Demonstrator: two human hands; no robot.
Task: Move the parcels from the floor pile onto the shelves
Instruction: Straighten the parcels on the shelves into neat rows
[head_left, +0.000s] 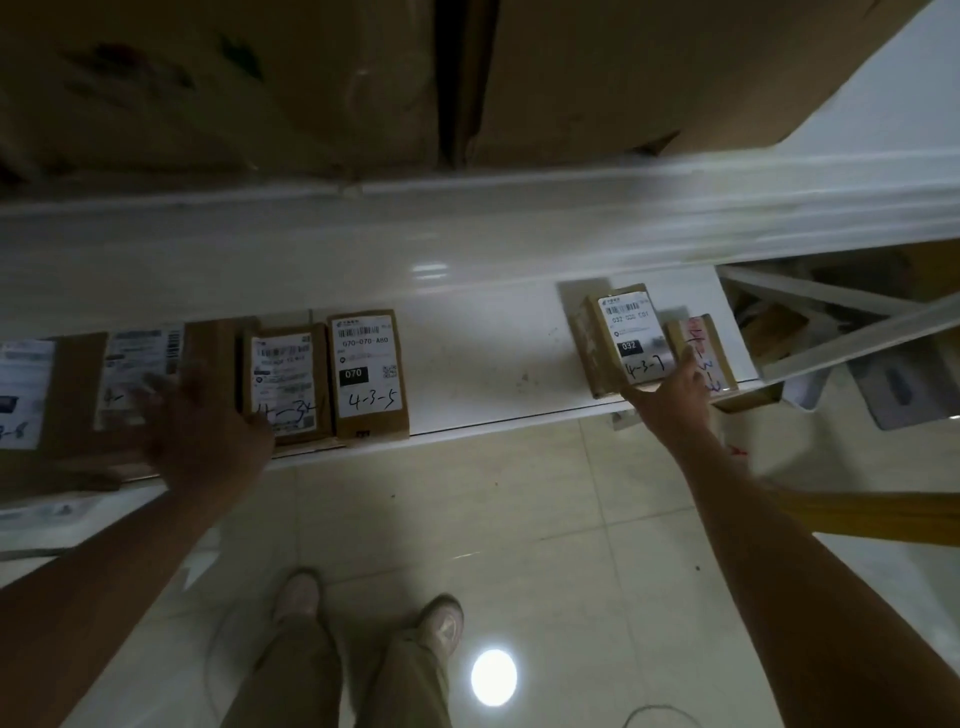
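Straight fingers (688, 361) of my right hand (670, 400) touch the stiff, probably light parcel (618, 332); grip its sides. Left hand (202, 431) blurred, grip unclear.

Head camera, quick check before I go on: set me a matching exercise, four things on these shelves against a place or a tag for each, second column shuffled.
Things:
1. parcel marked 4-3-5
2. parcel marked 4-3-7
3. parcel with red writing
4. big cardboard boxes

Place or tag:
a. on the upper shelf
b. black 032 tag
c. right end of the lower shelf
d. black 070 tag

Pairs: 1-d, 2-b, 3-c, 4-a.
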